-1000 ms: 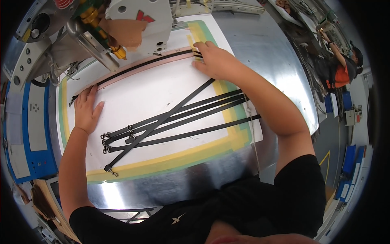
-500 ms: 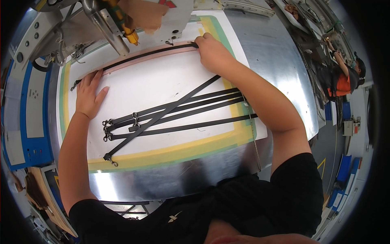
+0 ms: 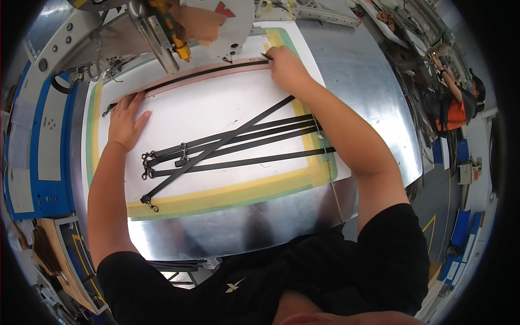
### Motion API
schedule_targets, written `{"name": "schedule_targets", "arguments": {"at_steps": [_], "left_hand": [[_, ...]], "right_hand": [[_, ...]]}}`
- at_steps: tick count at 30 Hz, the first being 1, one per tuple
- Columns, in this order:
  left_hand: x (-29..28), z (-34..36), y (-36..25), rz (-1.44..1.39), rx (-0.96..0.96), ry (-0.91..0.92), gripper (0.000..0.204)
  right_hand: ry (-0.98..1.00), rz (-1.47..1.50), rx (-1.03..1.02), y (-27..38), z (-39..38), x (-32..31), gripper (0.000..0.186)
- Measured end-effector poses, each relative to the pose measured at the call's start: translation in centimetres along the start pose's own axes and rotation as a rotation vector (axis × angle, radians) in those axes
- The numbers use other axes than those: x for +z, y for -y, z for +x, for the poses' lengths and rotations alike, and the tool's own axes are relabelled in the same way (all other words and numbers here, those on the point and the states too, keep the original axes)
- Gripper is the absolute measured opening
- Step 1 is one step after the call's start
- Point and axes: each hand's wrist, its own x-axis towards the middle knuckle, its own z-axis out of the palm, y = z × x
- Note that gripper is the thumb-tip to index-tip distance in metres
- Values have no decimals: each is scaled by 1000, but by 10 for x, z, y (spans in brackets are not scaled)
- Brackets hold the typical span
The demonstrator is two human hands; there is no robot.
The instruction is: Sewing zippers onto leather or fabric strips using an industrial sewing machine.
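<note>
A black strap (image 3: 208,72) runs across the upper part of the white sheet, lying along a pale pink strip (image 3: 189,81). A metal snap hook (image 3: 106,111) is at its left end. My left hand (image 3: 127,122) rests flat on the strap and strip near that hook, fingers stretched out and thumb apart. At the strap's right end, my right hand (image 3: 288,69) is closed in a pinch on the strap; a dark tip sticks out above the fingers. Several more black straps (image 3: 244,140) lie below, one crossing the others diagonally, with metal snap hooks (image 3: 147,162) at their left ends.
The white sheet (image 3: 216,114), edged with yellow and green tape (image 3: 227,199), lies on a shiny metal table (image 3: 368,86). Above the strap hangs a machine head (image 3: 157,38) with a yellow nozzle. A blue cabinet (image 3: 46,146) stands left. Far right, another person (image 3: 452,103) works.
The whole scene has shifted slightly in the picture. Both hands keep their places at the strap's two ends; a dark tip now shows above my right fingers.
</note>
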Motion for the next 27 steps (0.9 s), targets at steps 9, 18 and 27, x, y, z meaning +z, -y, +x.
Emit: {"name": "schedule_targets", "arguments": {"at_steps": [9,18,27], "left_hand": [[-2,-5,-4,69,-126,-69,58],[5,5,-12,195,-487,-25,59],[-1,-5,3,147,-283,-57,59]], "right_hand": [[70,-21,-76,-3,-15,-10,34],[228,-297,20,20,-13,-17,37],[175,-289,61,19,-13,-22,39]]}}
